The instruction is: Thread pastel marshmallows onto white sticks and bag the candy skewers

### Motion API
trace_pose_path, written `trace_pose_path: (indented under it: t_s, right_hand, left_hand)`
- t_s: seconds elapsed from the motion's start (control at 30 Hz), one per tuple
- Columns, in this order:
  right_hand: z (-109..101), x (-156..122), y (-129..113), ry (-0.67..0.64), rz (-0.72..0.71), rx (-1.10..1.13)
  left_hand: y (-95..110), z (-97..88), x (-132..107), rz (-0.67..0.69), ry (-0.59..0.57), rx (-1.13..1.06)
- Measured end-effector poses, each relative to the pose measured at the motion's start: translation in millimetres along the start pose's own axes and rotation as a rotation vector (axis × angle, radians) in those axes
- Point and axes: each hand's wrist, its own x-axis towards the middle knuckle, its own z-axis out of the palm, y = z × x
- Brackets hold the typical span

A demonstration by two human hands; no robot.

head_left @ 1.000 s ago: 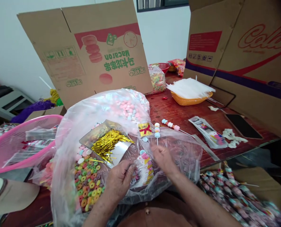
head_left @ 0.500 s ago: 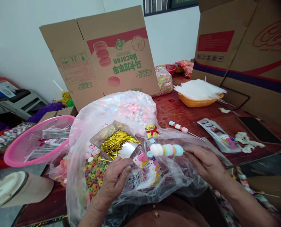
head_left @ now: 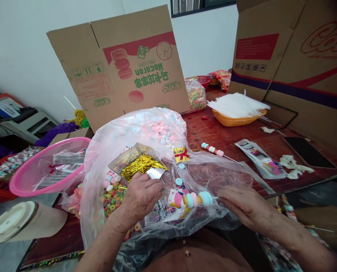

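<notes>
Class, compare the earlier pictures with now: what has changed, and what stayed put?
The right hand has swung the candy skewer from upright to sideways, keeping its grip; the skewer's white end, visible half a second ago, is now hidden at the printed wrapper. The left hand has turned, showing more of its back. Unmoved: the second skewer, gold twist ties and orange basket.

Facing you, L carton [head_left: 72, 49]: "Macaron" + Chinese chars. R carton [head_left: 287, 71]: red script starting "Co", cut off at view edge; handling icons [head_left: 250, 67] too. Gold label [head_left: 181, 154] before you: "TWIST TIE".
</notes>
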Motion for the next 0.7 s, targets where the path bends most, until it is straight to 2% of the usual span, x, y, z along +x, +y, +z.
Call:
trace_pose_path:
  t_s: [0.07, 0.2, 0.27, 0.3, 0.37, 0.47, 0.53, 0.6, 0.63, 0.7]
  right_hand:
    - [5, -1, -1, 0.010, 0.036, 0.032]
    - [18, 0, -9, 0.072, 0.119, 0.119]
    - [25, 0, -17, 0.060, 0.139, 0.183]
    - [28, 1, -21, 0.054, 0.150, 0.220]
    - [34, 2, -28, 0.053, 0.192, 0.295]
    - [43, 5, -33, 0.081, 0.274, 0.397]
    - [50, 8, -37, 0.093, 0.310, 0.466]
    - [57, 12, -41, 0.083, 0.330, 0.535]
    - [61, 14, -44, 0.077, 0.336, 0.561]
    - [68, 18, -49, 0.067, 0.340, 0.596]
  left_hand:
    - [0, -3.0, 9, 0.006, -0.042, 0.040]
    - [1, -5.1, 21, -0.001, -0.208, 0.074]
    - [-1, -3.4, 22, -0.026, -0.219, 0.094]
    - [-2, -1.8, 22, -0.054, -0.182, 0.108]
    - [-4, 3.9, 19, -0.160, -0.031, 0.134]
    - [0, 18.8, 15, -0.476, 0.316, 0.070]
    - [8, 30.8, 18, -0.754, 0.598, -0.169]
    - [16, 40.0, 23, -1.029, 0.804, -0.648]
    - [19, 42.7, 27, -1.140, 0.826, -0.963]
    - [24, 43.8, 34, -1.248, 0.753, -1.550]
